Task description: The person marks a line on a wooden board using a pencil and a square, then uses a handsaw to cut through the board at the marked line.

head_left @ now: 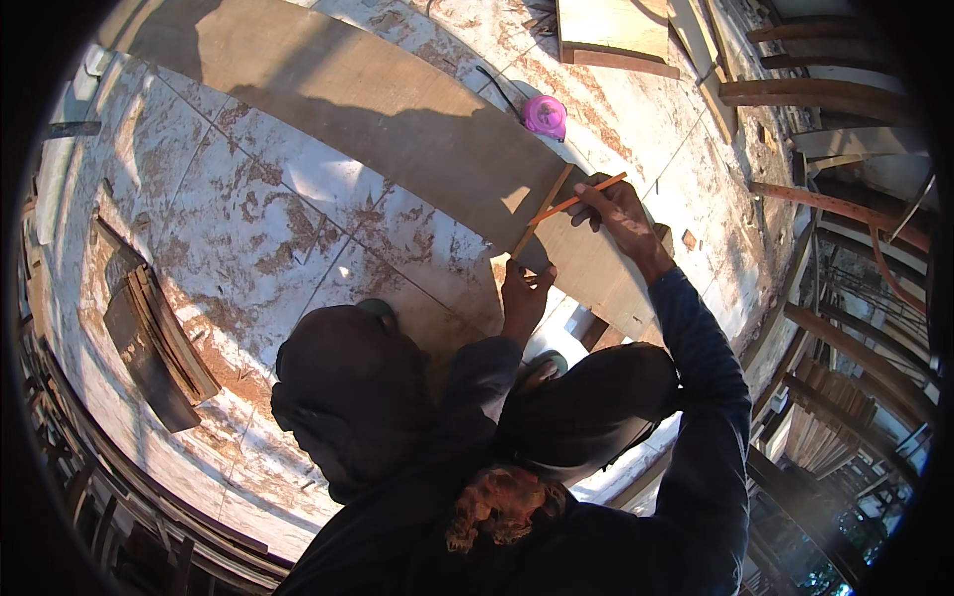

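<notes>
A long brown board [397, 129] lies diagonally on the floor, from the far left to just in front of me. Across it sits a narrow yellowish strip [556, 187], apparently of wood. My left hand [525, 295] pinches the near end of this strip at the board's edge. In the fingers of my right hand [618, 217] is an orange pencil [608, 183], its lower end slanting down to the strip; whether the tip touches the board is too small to tell. A pink tape measure [545, 116] rests beside the board's far edge, its black strap trailing left.
Pale floor tiles [288, 219] carry scattered reddish sawdust. Several dark wood pieces [159, 338] are stacked at the left. A pale panel [614, 28] lies at the far side. Planks and curved timbers [815, 94] line the right. My bent knee [596, 402] is close to my hands.
</notes>
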`<state>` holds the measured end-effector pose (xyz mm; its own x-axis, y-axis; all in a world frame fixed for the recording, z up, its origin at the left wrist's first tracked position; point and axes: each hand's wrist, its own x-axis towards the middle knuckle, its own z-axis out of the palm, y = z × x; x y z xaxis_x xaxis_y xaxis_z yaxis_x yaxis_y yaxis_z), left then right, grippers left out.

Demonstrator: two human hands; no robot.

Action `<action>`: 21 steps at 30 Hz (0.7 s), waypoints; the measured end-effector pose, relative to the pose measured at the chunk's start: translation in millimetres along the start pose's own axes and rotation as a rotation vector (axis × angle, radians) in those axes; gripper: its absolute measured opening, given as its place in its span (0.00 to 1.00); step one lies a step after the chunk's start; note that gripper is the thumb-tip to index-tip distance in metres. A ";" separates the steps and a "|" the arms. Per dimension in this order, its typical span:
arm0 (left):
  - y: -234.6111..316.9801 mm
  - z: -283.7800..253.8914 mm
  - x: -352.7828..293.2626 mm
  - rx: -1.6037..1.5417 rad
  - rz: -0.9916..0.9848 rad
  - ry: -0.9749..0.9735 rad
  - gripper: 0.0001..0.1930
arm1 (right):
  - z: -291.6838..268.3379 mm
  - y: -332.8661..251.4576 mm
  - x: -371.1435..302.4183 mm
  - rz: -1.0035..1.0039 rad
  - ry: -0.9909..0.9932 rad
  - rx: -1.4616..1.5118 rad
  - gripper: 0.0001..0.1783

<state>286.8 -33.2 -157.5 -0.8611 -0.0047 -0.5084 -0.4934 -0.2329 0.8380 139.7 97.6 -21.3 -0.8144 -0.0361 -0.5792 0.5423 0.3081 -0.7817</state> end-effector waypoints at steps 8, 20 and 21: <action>29.6 0.8 -7.6 0.069 -0.117 0.031 0.30 | 42.0 3.9 25.2 -0.081 -0.186 -0.397 0.13; 23.0 0.3 -6.5 0.112 -0.070 0.056 0.31 | 5.5 -13.3 76.5 -0.152 -0.036 -0.628 0.11; 25.3 2.4 -6.9 0.109 -0.089 0.045 0.30 | -6.0 -19.2 82.6 -0.349 0.072 -0.815 0.12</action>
<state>279.9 -36.8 -132.4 -0.8080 -0.0333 -0.5882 -0.5803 -0.1277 0.8043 60.8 94.4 -52.8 -0.9317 -0.2031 -0.3011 -0.0328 0.8727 -0.4871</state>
